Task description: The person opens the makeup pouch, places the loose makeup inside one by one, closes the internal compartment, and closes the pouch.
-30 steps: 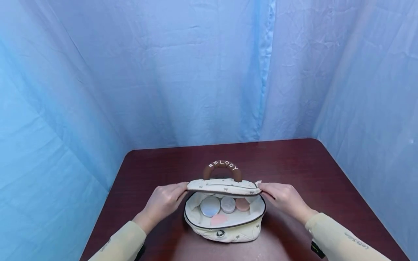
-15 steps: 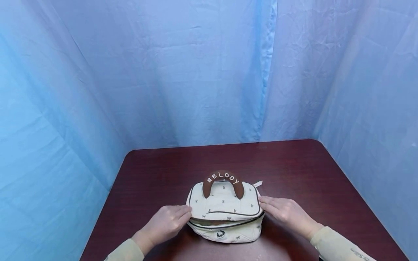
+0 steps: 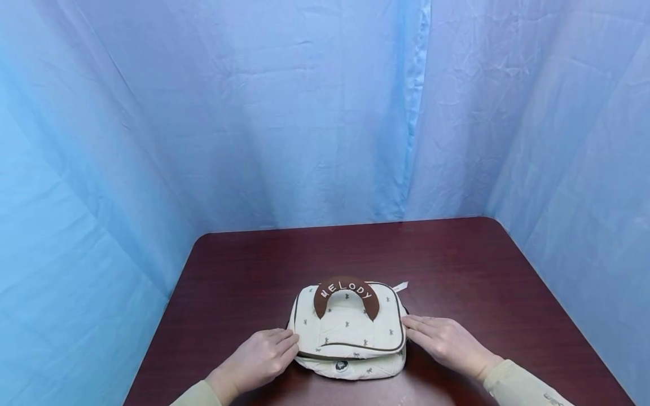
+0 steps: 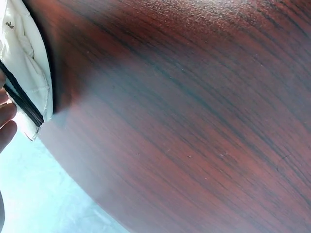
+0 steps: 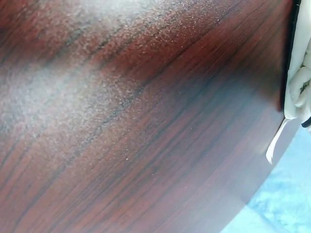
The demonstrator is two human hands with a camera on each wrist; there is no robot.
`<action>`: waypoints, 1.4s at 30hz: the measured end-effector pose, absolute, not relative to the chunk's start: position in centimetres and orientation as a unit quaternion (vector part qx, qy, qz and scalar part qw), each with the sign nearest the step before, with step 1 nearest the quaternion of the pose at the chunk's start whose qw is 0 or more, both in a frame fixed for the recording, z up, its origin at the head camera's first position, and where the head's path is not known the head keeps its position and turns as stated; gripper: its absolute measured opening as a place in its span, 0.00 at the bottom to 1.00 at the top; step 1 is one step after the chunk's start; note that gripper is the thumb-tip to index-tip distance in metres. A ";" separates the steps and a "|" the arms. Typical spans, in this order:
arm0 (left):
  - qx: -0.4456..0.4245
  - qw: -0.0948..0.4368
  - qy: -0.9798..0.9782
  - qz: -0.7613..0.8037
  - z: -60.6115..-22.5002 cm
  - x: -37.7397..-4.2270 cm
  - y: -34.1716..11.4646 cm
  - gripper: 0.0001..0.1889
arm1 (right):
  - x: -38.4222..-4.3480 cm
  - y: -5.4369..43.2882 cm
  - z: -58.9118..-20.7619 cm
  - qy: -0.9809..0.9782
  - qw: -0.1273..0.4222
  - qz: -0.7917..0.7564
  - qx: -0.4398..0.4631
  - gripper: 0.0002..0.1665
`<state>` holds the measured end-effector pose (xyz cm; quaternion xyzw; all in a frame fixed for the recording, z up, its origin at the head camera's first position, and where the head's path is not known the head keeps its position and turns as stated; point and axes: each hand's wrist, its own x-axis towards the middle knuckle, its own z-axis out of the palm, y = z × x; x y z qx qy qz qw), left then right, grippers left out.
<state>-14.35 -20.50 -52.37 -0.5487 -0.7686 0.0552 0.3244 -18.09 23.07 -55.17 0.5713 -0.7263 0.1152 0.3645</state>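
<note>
A cream makeup bag (image 3: 350,366) with small dark bows, dark piping and a brown arched handle (image 3: 346,286) lettered MELODY sits on the table. Its lid (image 3: 347,330) lies down over the top, so the inside is hidden. My left hand (image 3: 261,358) pinches the lid's left edge, its thumb hidden in the head view. In the left wrist view, fingertips (image 4: 7,114) touch the bag beside the dark zipper (image 4: 22,99). On the opposite side my right hand (image 3: 447,344) holds the lid's right edge between its fingers. No right fingers show in the right wrist view.
The dark reddish wood table (image 3: 431,254) has rounded far corners. Light blue curtains (image 3: 315,113) hang behind it and along both sides. A white tab (image 3: 401,286) sticks out at the bag's back right corner.
The raised lid has come down toward the person and now covers the round compacts and pink item seen inside. Both hands have moved down with it, and the handle has tipped back.
</note>
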 end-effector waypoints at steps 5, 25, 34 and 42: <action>-0.549 0.300 -0.780 0.028 -52.3 -14.2 -20.4 0.17 | -18.0 23.0 -55.5 -0.728 0.356 0.114 0.574 0.22; -0.335 0.042 -0.933 -0.122 -43.6 -21.4 -12.6 0.24 | -23.1 23.3 -53.4 -0.886 0.182 0.168 0.392 0.20; -0.305 -0.142 -0.936 -0.102 -44.1 -25.5 -9.2 0.27 | -25.8 22.2 -53.4 -0.910 0.074 0.178 0.367 0.18; -0.243 -0.262 -0.916 -0.180 -45.8 -27.9 -8.0 0.24 | -27.4 22.0 -54.6 -0.913 -0.003 0.187 0.362 0.18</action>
